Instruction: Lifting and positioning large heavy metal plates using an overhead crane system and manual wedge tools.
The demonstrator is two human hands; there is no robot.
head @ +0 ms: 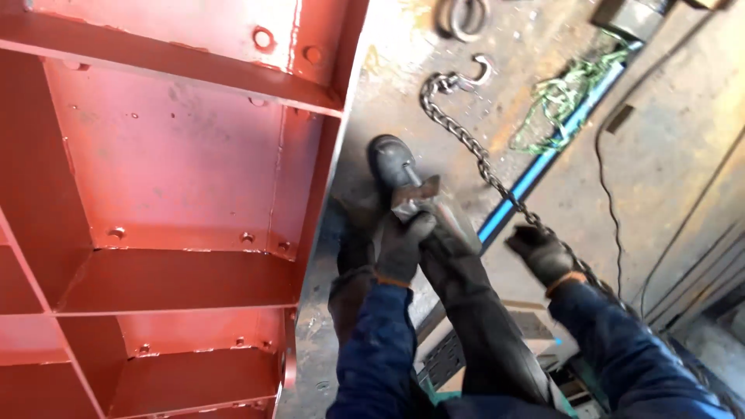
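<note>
L hand (pixel 402 247), dark glove, is closed around a small flat grey metal piece (pixel 417 193) w/ a jagged top edge; the piece sticks up just past the fingertips, in front of a dark boot (pixel 390 158) that sits right beyond it. R hand (pixel 543 252), also gloved, is up off to the side, fingers curled loosely; it lies against a steel chain (pixel 481 159), but can't tell if it actually grips the links. Chain runs diagonally away from the R hand, ending in a hook (pixel 479 71) well beyond both hands. Just to the L of the L hand stands a big red steel panel (pixel 171 163) w/ welded ribs & bolt holes. Far side of the chain from the L hand: a blue pipe (pixel 543 159) & a tangle of green cord (pixel 563 97) on the rusty floor (pixel 667 147). A thin black cable (pixel 609 194) trails beyond the R hand.
</note>
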